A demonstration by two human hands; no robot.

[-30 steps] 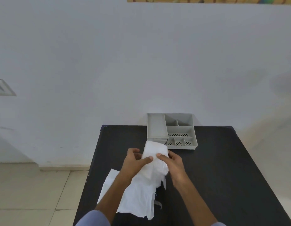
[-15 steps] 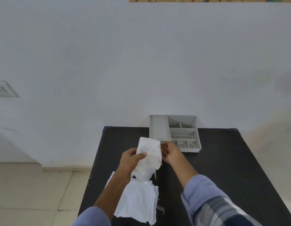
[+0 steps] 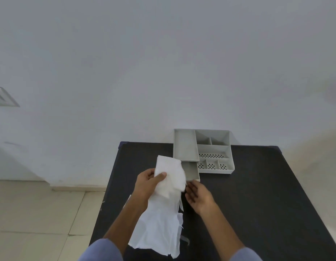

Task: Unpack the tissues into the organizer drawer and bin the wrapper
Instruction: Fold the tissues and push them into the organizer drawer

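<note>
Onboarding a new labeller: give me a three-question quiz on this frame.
1. True or false: the left hand holds the tissues.
2. The drawer of the organizer is: A) shut B) pulled out C) removed.
3. What lies flat on the table under the left forearm?

Key: 1 true. 2 B. 3 the white wrapper. The right hand holds nothing, fingers near the drawer front.

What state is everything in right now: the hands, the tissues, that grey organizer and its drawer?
Left hand: closed on the tissues, held above the table.
Right hand: open, empty, just in front of the drawer.
Tissues: a white stack, lifted, not in the drawer.
Drawer: pulled partly open, looks empty.
Organizer: compartments look empty.
Wrapper: torn open, hanging below the tissues.
</note>
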